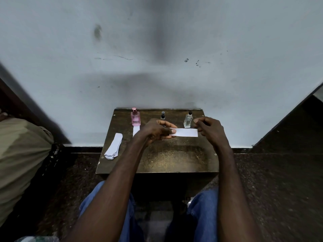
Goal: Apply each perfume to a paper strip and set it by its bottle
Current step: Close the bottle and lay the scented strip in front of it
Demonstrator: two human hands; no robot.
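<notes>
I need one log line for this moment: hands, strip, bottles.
left hand: pinches paper strip | right hand: at its other end, grip unclear | pink bottle: another strip lies before it

Open tabletop (166, 159) at 6 o'clock. Pink bottle (135, 118), dark bottle (162, 117), clear bottle (188, 121) ranged along 12 o'clock, wall (157, 84) behind. Strip stack (113, 145) at 9 o'clock.

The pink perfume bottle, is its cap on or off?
On. The pink perfume bottle stands upright at the back of the table with its rosy cap seated on its neck.
</notes>
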